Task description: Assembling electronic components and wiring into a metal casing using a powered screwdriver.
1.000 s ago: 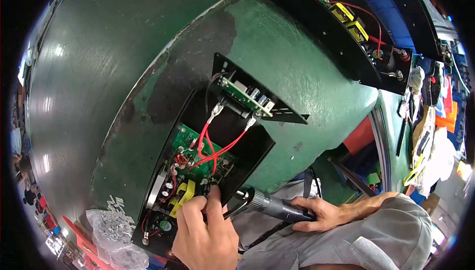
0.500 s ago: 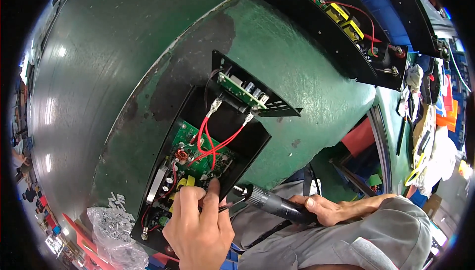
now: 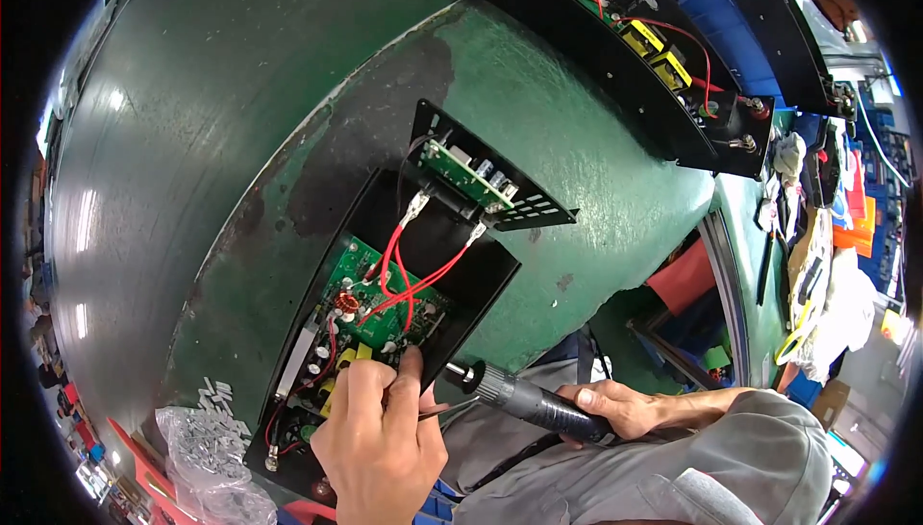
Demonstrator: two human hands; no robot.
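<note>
Had the right hand [image 3: 617, 410] closed snugly around a black power screwdriver [image 3: 536, 406], tip just beside an open black case [image 3: 481, 283] on the green desk [image 3: 586, 174]. Had the left hand [image 3: 378, 443] down in that case with fingers mostly curled, couldn't tell around what.

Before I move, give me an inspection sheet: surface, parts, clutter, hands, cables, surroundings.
Surface: green bench top with dark patches.
Job's things: open black case holding a green circuit board; slotted black panel at its far end.
Clutter: clear plastic bag of small pale pieces, some loose beside it.
Left hand: fingers inside the case; grip hidden.
Right hand: holds a black driver, its tip near the case wall.
Cables: red wires run from the panel down over the board.
Surroundings: second open black case, upper right; pale cloth-like items, right.
</note>
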